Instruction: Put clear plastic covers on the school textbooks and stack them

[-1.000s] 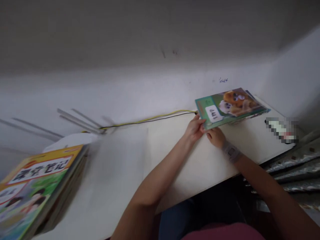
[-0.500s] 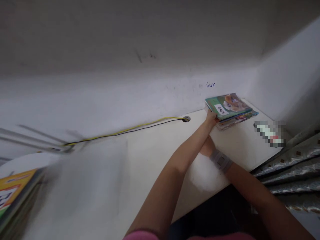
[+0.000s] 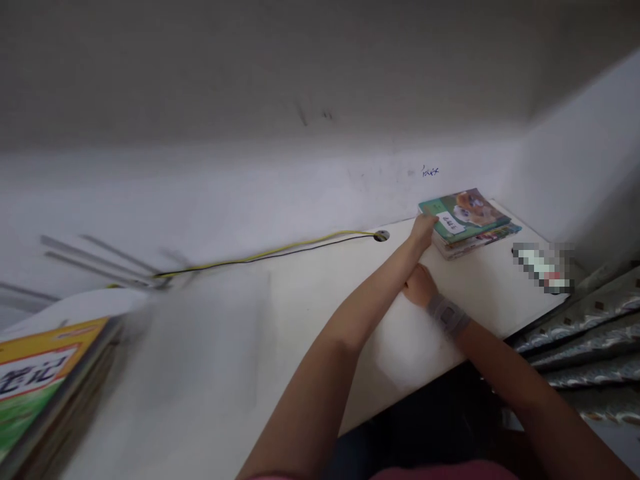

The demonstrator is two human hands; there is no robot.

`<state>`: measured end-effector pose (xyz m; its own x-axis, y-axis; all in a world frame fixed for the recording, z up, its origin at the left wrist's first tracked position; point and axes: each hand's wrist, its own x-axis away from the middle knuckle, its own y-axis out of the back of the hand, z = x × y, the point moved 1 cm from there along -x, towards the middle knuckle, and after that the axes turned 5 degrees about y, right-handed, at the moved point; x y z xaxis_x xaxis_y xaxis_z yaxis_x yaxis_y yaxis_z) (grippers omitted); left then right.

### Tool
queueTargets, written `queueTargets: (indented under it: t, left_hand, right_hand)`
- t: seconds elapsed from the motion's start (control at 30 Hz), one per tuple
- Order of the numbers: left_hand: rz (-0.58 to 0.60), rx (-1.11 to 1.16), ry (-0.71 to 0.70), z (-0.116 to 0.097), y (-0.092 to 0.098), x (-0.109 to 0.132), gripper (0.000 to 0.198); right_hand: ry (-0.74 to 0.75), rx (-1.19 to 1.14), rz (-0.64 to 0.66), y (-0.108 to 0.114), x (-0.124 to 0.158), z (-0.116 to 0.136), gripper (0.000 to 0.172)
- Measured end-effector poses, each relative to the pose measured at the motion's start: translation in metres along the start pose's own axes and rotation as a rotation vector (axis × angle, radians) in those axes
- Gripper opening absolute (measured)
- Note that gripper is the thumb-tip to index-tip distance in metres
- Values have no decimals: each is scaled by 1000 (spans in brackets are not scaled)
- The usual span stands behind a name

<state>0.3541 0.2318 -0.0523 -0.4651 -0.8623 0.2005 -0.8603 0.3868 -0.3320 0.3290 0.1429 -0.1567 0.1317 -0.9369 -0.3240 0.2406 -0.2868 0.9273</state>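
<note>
At the far right of a white desk lies a small stack of books, its top book showing a green and brown animal cover with a white label. My left hand is closed on the stack's left edge, its thumb over the cover near the label. Beneath my left forearm, my right hand rests close to the desk with fingers curled; whatever it may hold is hidden. A grey band circles my right wrist.
Yellow and black cables run along the wall to a round desk hole. A pile with a yellow-green book stands at the lower left. A blurred-out pale object lies on the right, beside patterned curtain folds.
The view has shifted a little left, showing more of the yellow-green book. My left thumb now lies over the cover, and more of my right hand shows beneath the left forearm.
</note>
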Motion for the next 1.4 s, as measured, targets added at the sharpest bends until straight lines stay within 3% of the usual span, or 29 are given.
queueTargets:
  t: [0.1,0.23,0.3,0.4,0.5,0.57,0.67,0.8,0.93,1.17,1.3,1.4]
  left_hand:
    - [27,-192,-150,-19,31,43,28]
    - [102,-513,-295,-30,98,123,30]
    - [75,-1054,-388,-25,138,164,33]
    - [-270,-1639,-211,-12,200,215,41]
    - [-578,-1830,27,3,254,251,51]
    - [-678,-1838,159,13,280,268,55]
    - [-706,-1801,261,25,305,285,59]
    - [-652,-1745,214,26,317,294,48]
    - [-625,-1699,197,13,320,299,33]
    - [-867,-1693,351,-12,304,311,38]
    - [-922,-1688,279,-26,269,309,35]
    - [-799,-1553,73,-32,226,300,31]
  right_hand:
    - [26,2,-18,2,1,-1,26]
    - [72,-2,-32,2,3,-4,29]
    - [97,-4,-34,0,4,-7,31]
    - [133,-4,-41,-5,5,-12,33]
    - [157,0,-56,-9,6,-15,34]
    - [166,2,-68,-11,7,-16,35]
    - [173,1,-80,-13,9,-18,36]
    - [179,-2,-88,-13,10,-18,36]
    - [186,-17,-93,-12,11,-19,35]
    - [211,-107,-118,6,13,-6,35]
    - [318,-195,-106,18,30,53,38]
    - [378,-289,-94,17,58,124,77]
